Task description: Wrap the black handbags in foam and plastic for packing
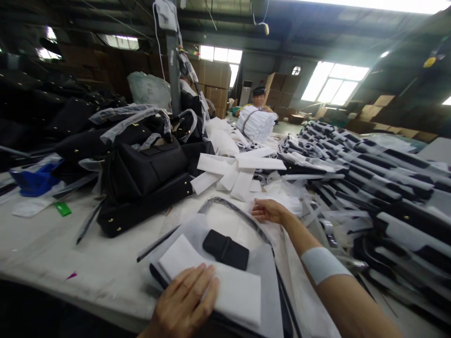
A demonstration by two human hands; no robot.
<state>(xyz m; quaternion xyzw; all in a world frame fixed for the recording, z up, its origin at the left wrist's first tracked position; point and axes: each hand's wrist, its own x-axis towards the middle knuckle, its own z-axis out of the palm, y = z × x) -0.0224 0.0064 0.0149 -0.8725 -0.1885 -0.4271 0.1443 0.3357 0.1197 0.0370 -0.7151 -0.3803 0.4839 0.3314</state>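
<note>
My left hand (188,298) lies flat, fingers stretched out, on a white foam strip (225,286) that rests across a black bag partly covered by a translucent sheet (271,277). Just beyond the strip, a black folded piece with a band (226,249) lies on the sheet. The bag's handle (243,213), wrapped in clear plastic, arches toward the far side. Beside that handle, to its right, hovers my right hand (268,211), fingers extended and holding nothing I can see. Whether it touches the handle is unclear.
Loose white foam strips (239,171) lie scattered beyond the handle. Black handbags (144,169) are heaped at left, near a blue container (35,180). On the right rises a large stack of black and white wrapped pieces (380,169). A person (259,99) is behind a white bundle (256,123).
</note>
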